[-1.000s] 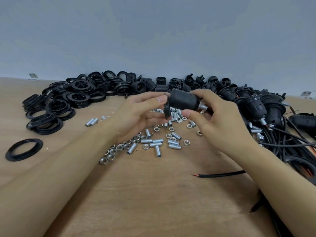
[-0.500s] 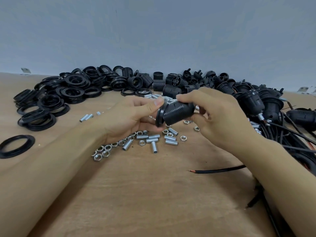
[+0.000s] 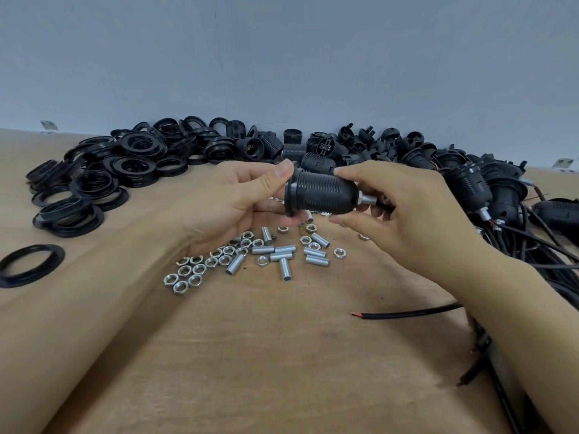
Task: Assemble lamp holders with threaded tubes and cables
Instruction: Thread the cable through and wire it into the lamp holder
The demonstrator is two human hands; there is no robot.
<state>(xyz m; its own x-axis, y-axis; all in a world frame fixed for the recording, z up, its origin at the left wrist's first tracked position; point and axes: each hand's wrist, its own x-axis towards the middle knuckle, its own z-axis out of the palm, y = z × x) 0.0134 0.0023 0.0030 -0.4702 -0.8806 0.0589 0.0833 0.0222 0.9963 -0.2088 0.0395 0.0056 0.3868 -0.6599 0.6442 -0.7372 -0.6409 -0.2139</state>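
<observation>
A black ribbed lamp holder (image 3: 322, 195) lies on its side in the air above the table, held between both hands. A black ring (image 3: 289, 195) sits on its left end, and a short silver threaded tube (image 3: 367, 200) sticks out of its right end. My left hand (image 3: 238, 205) pinches the ring end with thumb and fingers. My right hand (image 3: 401, 214) grips the holder's body from the right, index finger on top and thumb below. Loose threaded tubes (image 3: 283, 256) and hex nuts (image 3: 188, 274) lie on the wood under the hands.
A pile of black rings (image 3: 103, 180) fills the back left, with one ring (image 3: 29, 264) lying apart at the left edge. Holder parts (image 3: 313, 145) line the wall. Assembled holders with black cables (image 3: 507, 208) crowd the right. A loose cable end (image 3: 401, 314) lies in front.
The holder has turned level again, so its tube end now shows on the right. Both hands stayed on it, shifting slightly while the camera view moved a little.
</observation>
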